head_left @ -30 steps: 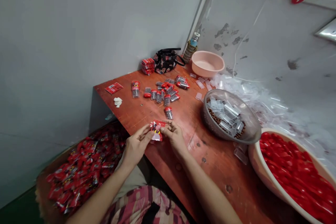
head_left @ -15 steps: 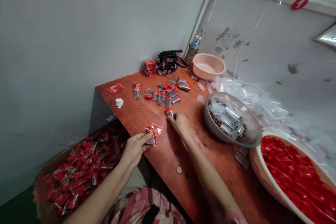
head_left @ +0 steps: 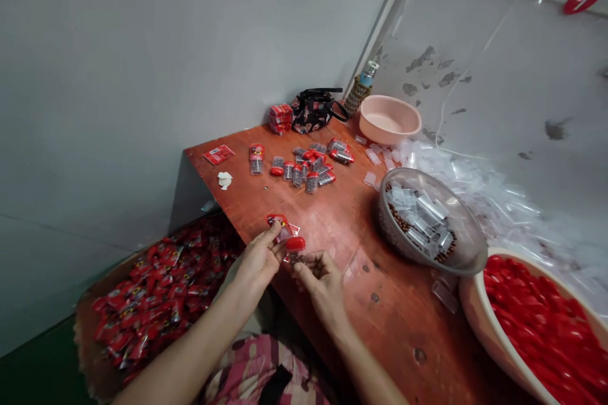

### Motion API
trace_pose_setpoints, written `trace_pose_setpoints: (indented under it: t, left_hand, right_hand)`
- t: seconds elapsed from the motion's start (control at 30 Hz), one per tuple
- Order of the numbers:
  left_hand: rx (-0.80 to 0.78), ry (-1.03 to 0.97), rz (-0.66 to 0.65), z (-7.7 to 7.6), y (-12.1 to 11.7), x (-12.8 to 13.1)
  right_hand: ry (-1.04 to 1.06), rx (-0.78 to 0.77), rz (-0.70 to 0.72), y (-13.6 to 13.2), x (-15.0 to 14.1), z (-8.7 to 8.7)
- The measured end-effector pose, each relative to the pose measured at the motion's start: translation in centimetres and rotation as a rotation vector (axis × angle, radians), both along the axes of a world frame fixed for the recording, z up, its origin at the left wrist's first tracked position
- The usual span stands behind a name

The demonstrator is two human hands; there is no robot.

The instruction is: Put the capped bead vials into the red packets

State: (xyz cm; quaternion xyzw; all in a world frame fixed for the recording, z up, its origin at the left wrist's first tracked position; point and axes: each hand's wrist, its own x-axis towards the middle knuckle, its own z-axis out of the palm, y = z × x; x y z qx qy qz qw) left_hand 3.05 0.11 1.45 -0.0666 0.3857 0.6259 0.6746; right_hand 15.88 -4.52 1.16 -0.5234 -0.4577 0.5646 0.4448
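Note:
My left hand (head_left: 259,259) pinches a small red printed packet (head_left: 280,224) with a clear lower part, above the table's near edge. A flat red card with a white border shows partly behind it. Close beside it, my right hand (head_left: 323,278) grips a clear container with a red cap (head_left: 295,243); its dark contents are partly covered by my fingers. The cap overlaps the card's lower edge in view. Several similar red-capped containers (head_left: 312,182) lie and stand in a group farther back. One container in a red packet (head_left: 256,158) lies left of them.
A grey bowl (head_left: 387,221) of brown beads and clear cases stands right, near a tub (head_left: 468,304) of red caps. Clear plastic pieces (head_left: 475,193) heap behind. A box (head_left: 85,329) of packed red items sits below left. A pink basin (head_left: 389,120) and bag (head_left: 311,112) stand at the back.
My right hand has picked up the nearest red-capped container and brought it back to my left hand. The left hand still holds the packet. The view has shifted slightly.

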Motion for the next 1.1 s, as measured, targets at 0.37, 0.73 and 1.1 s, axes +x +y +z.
trace_pose_setpoints:
  t: [0.37, 0.73, 1.1]
  left_hand:
    - [0.198, 0.122, -0.116, 1.1, -1.2, 1.6]
    - [0.289, 0.351, -0.314, 0.5, -1.4, 0.7]
    - [0.293, 0.418, -0.399, 0.9, -1.3, 0.3]
  right_hand:
    - [0.054, -0.009, -0.018, 0.5, 0.2, -0.1]
    - [-0.015, 0.078, -0.033, 0.7, 0.6, -0.4]
    - [0.031, 0.097, -0.077, 1.1, 0.2, 0.0]
